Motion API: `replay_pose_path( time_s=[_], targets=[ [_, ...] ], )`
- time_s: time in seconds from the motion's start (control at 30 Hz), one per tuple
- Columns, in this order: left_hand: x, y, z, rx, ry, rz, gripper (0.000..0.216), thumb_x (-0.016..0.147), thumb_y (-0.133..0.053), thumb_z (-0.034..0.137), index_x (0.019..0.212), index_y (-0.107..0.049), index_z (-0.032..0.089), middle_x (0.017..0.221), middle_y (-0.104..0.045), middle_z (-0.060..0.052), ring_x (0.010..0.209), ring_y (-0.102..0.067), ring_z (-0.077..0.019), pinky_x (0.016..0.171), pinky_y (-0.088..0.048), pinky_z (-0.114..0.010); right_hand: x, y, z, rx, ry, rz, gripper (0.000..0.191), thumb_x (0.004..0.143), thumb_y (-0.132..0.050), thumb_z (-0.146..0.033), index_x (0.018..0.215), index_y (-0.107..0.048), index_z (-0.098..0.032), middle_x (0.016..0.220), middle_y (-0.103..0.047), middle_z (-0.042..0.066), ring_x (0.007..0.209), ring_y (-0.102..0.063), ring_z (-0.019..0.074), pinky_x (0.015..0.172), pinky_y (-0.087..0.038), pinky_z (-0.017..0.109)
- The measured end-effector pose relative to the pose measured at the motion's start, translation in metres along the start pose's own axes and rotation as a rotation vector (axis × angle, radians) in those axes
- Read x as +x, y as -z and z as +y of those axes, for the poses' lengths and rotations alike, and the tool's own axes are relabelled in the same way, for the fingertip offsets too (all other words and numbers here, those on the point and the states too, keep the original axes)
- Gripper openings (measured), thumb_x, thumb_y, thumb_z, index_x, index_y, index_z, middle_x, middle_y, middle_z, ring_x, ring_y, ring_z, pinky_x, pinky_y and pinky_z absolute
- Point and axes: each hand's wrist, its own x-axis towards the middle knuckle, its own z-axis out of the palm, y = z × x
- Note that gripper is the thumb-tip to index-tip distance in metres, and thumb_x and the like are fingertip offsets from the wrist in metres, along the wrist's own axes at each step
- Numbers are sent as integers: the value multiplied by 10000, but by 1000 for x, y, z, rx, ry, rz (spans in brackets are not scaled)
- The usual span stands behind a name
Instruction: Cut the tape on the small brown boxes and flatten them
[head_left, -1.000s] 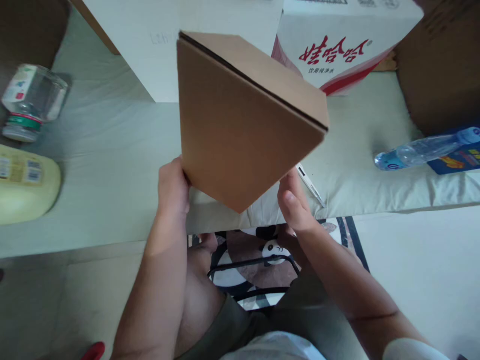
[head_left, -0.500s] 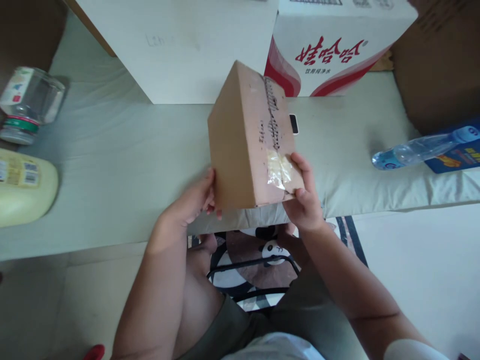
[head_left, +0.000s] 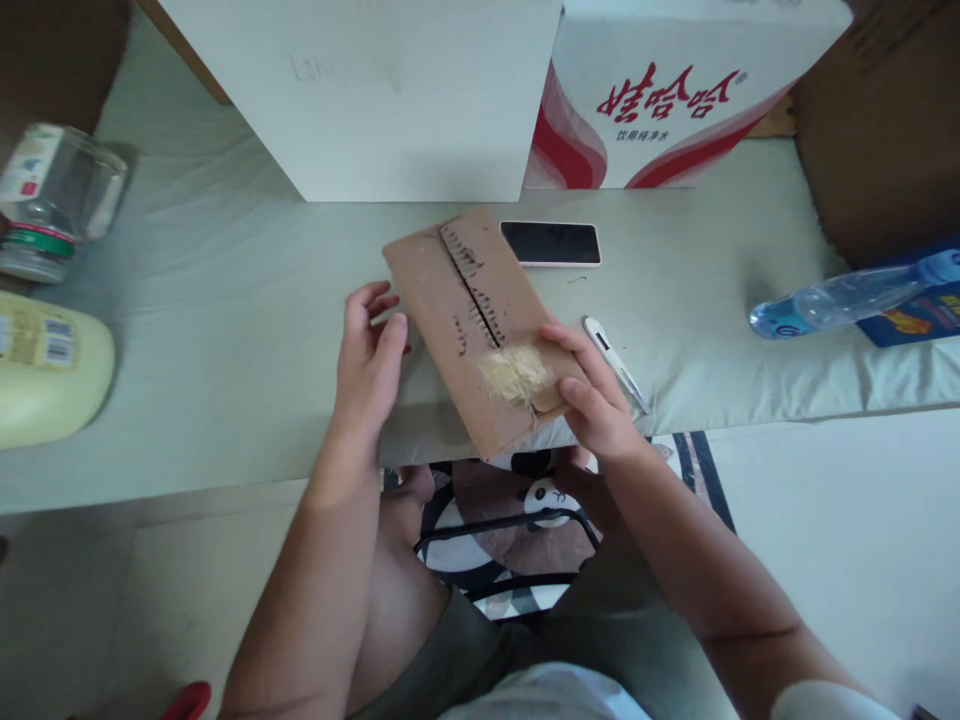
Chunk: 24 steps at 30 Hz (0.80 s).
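Observation:
A small brown cardboard box (head_left: 450, 320) is tilted above the cloth-covered surface, one broad face towards me. That face carries dark pen scribbles along a slit-like seam and a patch of yellowish tape (head_left: 516, 374). My right hand (head_left: 596, 395) grips the box at its lower right corner, thumb on the face. To the left of the box, my left hand (head_left: 371, 355) is off it, fingers apart and curled a little. A phone (head_left: 551, 243) with a dark screen lies behind the box. Right of my right hand rests a slim white tool, apparently a utility knife (head_left: 616, 364).
A large white box (head_left: 360, 110) and a red-and-white carton (head_left: 667, 110) stand at the back. On the left lie a clear jar (head_left: 60, 200) and a yellow bottle (head_left: 52, 370). A water bottle (head_left: 847, 293) rests on a blue packet (head_left: 911, 315) at right.
The cardboard box has turned and tipped lower, bringing its scribbled face up. My left hand has let go of it and moved up and left. The phone and the white tool now show.

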Motion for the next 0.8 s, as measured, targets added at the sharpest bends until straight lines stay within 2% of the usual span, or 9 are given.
replay_pose_path(
  time_s=[0.1,0.17,0.3,0.4,0.5,0.57,0.63,0.7,0.8],
  targets=[
    [0,0,-4,-134,-241,16,742,799,-696,775,1391,-497,375,1545,-529,-79,1398,-567,-307,1118,-520,-471,-2,-2,-4,57,23,-101,538,965,-535,-617,1430,-615,-359,1709,-420,-22,1611,-364,311,1302,-378,543],
    [-1,0,-4,-108,-331,23,757,794,-712,770,1415,-498,395,1592,-476,-69,1477,-495,-318,1187,-470,-481,-3,-4,-9,76,34,-137,498,989,-542,-572,1438,-616,-370,1713,-413,-32,1638,-311,291,1326,-339,531],
    [-3,2,-2,60,-349,4,526,860,-684,697,1248,-669,344,1628,-449,-68,1585,-337,-337,1244,-421,-504,-6,-5,-19,33,-3,-130,539,981,-559,-602,1455,-611,-350,1698,-441,-16,1633,-320,290,1342,-309,524],
    [-1,4,-5,104,-344,17,431,881,-671,648,1209,-682,369,1619,-466,-42,1591,-322,-329,1280,-375,-518,-9,-1,-21,9,-29,-110,550,986,-545,-599,1469,-597,-340,1653,-509,7,1572,-430,288,1313,-364,517],
    [1,5,-10,92,-362,17,392,888,-682,579,1226,-669,382,1609,-474,-31,1593,-323,-318,1295,-358,-515,-10,11,-16,30,-54,4,467,1005,-507,-558,1400,-637,-345,1520,-638,27,1430,-584,264,1204,-485,504],
    [2,4,-13,87,-366,16,384,886,-689,545,1235,-663,386,1602,-476,-25,1587,-334,-310,1306,-345,-506,-7,25,-11,-11,-109,170,393,986,-531,-524,1284,-689,-323,1365,-724,44,1316,-655,255,1103,-546,481],
    [3,3,-14,92,-356,12,379,884,-693,524,1236,-661,387,1595,-480,-22,1575,-354,-304,1312,-339,-496,-4,41,-4,-161,-179,330,354,939,-579,-484,1197,-710,-280,1232,-759,70,1215,-692,259,1026,-571,466],
    [4,2,-15,89,-353,9,376,885,-692,510,1238,-659,387,1583,-488,-25,1558,-382,-305,1308,-345,-495,-1,54,2,-411,-247,410,378,883,-611,-428,1193,-709,-234,1194,-755,108,1141,-701,283,990,-574,494],
    [4,0,-15,81,-366,20,365,890,-685,498,1236,-661,383,1571,-494,-30,1550,-392,-307,1307,-344,-496,0,64,8,-838,-358,370,505,840,-605,-357,1308,-685,-184,1262,-718,183,1135,-684,361,985,-557,593]
  ],
)
